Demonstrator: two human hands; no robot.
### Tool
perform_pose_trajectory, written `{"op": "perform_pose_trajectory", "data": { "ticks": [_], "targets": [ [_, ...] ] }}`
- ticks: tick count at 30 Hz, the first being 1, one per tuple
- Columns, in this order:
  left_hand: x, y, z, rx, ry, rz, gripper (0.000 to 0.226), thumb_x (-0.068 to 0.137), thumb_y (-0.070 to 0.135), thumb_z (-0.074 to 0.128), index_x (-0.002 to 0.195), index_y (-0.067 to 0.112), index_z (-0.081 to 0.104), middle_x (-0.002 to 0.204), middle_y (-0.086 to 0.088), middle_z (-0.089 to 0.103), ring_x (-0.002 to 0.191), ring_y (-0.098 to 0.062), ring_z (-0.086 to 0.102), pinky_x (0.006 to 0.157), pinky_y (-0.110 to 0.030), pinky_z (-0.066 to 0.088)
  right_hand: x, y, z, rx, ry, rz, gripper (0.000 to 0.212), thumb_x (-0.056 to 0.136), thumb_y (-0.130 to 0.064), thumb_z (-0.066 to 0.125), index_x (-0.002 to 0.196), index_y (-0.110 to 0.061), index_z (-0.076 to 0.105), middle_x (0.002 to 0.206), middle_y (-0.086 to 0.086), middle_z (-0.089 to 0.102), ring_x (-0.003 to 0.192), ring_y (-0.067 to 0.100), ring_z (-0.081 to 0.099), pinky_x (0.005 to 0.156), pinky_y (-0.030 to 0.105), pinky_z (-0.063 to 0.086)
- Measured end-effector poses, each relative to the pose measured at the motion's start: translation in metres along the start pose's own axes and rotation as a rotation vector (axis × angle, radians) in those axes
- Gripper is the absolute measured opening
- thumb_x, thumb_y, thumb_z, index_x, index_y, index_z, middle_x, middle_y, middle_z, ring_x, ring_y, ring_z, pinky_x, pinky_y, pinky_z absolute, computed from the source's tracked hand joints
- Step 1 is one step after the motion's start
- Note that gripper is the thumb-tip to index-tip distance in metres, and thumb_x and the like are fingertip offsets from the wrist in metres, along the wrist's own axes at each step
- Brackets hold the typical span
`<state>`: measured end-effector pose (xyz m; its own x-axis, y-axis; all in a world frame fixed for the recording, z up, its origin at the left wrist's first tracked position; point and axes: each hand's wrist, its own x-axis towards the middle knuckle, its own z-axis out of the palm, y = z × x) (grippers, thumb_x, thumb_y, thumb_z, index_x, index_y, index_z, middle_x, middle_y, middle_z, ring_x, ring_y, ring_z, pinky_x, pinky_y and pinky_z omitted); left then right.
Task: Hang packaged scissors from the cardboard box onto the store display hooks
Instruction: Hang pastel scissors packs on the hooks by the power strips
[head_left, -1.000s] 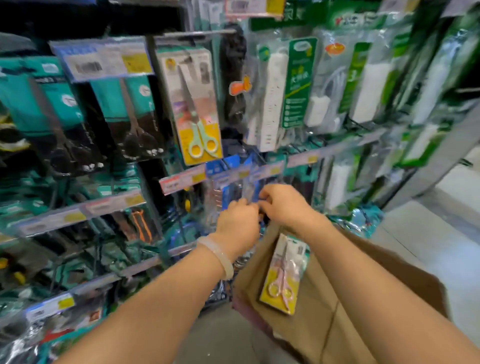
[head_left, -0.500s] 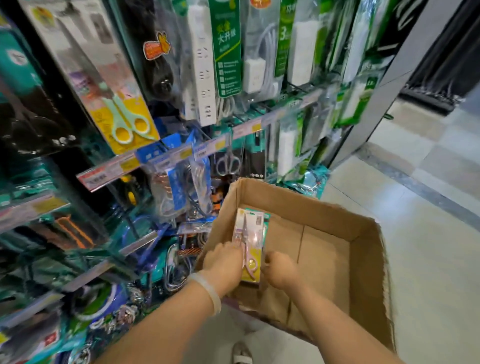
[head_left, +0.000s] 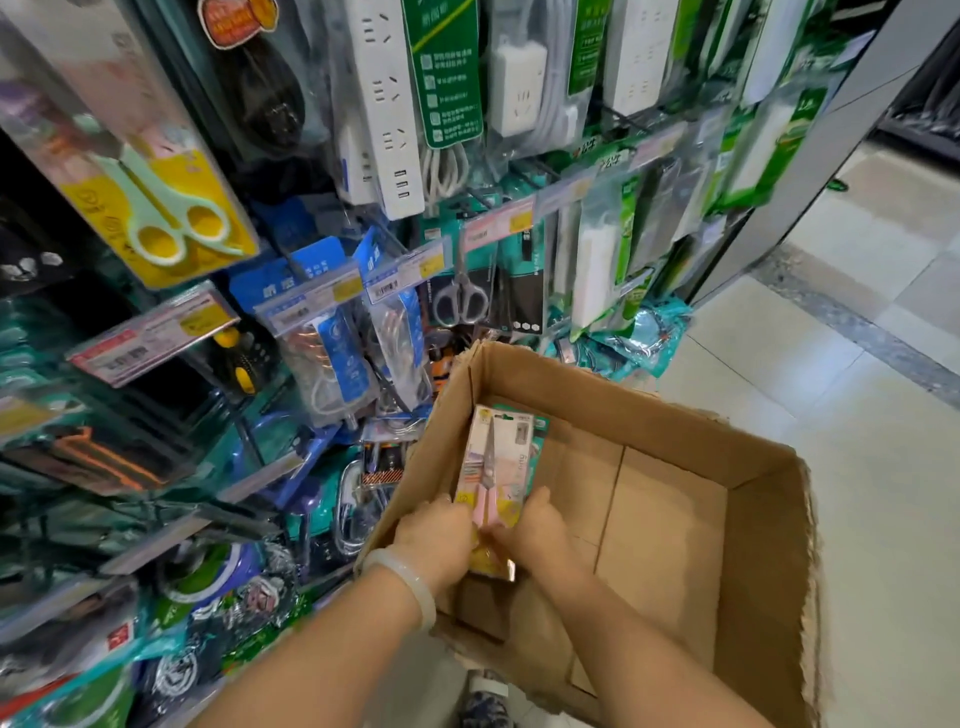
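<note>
An open cardboard box (head_left: 753, 519) stands on the floor before the display. Against its left inner wall leans a stack of packaged scissors (head_left: 498, 457), pink-handled on yellow and white cards. My left hand (head_left: 436, 535) grips the stack's lower left edge, and my right hand (head_left: 535, 530) grips its lower right edge. Both hands are inside the box. On the display, a pack of green-handled scissors (head_left: 156, 208) hangs at upper left and grey-handled scissors (head_left: 460, 296) hang just above the box.
The display rack carries power strips (head_left: 384, 104), blue packs (head_left: 332, 332) and price-tag rails (head_left: 156, 338) on hooks close to the box's left. Tiled floor (head_left: 857, 312) lies to the right. A shoe (head_left: 483, 701) shows below the box.
My hands dropped from the hook rail down into the box and closed on the scissors stack. The view tilted down and closer to the box.
</note>
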<state>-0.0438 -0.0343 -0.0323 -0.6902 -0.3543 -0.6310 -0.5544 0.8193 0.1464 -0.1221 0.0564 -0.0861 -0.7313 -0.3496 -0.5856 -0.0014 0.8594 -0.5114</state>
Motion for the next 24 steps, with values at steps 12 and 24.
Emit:
{"op": "perform_pose_trajectory", "data": {
  "ticks": [12,24],
  "targets": [
    [0.017,0.022,-0.017,-0.879,0.199,-0.239,0.036,0.093,0.033,0.054,0.117,0.007,0.052,0.119,-0.01,0.062,0.108,-0.028,0.06,0.092,-0.034,0.048,-0.001,0.019,-0.032,0.671,-0.304,-0.007,0.014,0.084,-0.001,0.066,0.085,-0.013,0.059,0.079,0.004,0.064,0.054,0.004,0.062,0.051,0.019,0.051],
    [-0.001,0.012,-0.042,-1.402,0.449,-0.294,0.012,0.092,0.018,0.059,0.08,0.017,0.06,0.087,-0.012,0.071,0.084,-0.03,0.069,0.083,-0.048,0.055,0.027,0.013,-0.052,0.483,-0.066,0.014,0.018,0.088,-0.025,0.064,0.08,-0.012,0.054,0.084,0.012,0.063,0.069,0.021,0.058,0.065,0.033,0.046]
  ]
}}
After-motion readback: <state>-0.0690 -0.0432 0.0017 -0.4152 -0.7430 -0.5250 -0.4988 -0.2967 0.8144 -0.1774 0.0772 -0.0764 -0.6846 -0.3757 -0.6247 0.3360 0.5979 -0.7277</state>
